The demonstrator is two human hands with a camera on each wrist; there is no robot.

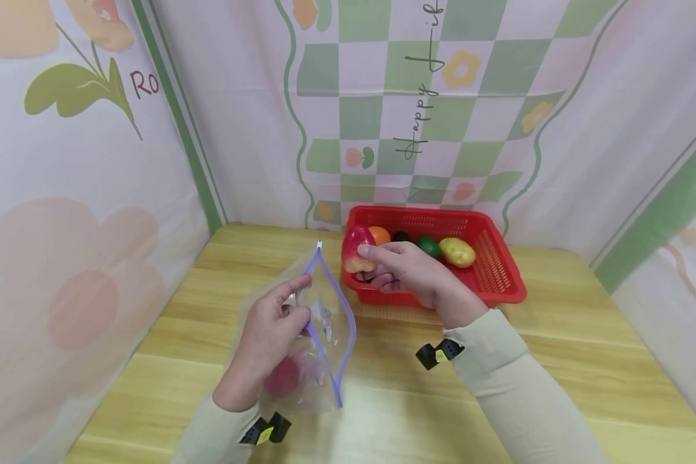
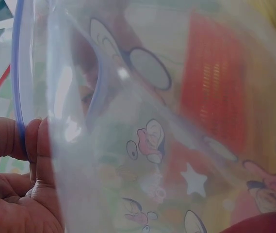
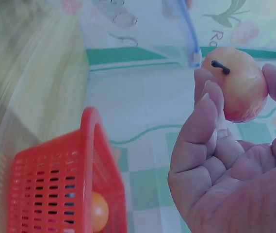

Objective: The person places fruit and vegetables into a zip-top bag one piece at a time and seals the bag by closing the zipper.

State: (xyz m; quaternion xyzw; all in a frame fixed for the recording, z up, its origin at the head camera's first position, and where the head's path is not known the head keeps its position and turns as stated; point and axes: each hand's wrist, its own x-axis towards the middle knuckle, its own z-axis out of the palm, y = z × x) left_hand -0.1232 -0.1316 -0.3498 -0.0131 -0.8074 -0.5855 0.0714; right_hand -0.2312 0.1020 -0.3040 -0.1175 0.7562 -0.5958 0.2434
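My right hand (image 1: 408, 274) pinches a red and yellow fruit (image 1: 358, 250) between thumb and fingers, above the near left corner of the red basket. A short dark stem stands out on the fruit's pale end in the right wrist view. With thumb and finger, my left hand (image 1: 272, 341) grips the purple zip edge of a clear printed zip bag (image 1: 339, 348). The bag's mouth gapes toward the right. Inside it lies a round pinkish-red thing (image 1: 283, 375), blurred by the plastic.
Behind my right hand, the red plastic basket (image 1: 507, 277) holds an orange (image 1: 379, 236), a dark round thing (image 1: 402, 236), a green fruit (image 1: 429, 246) and a potato (image 1: 458, 252). It stands on a wooden table (image 1: 394, 399). Patterned cloth (image 1: 255, 129) hangs at the back and sides.
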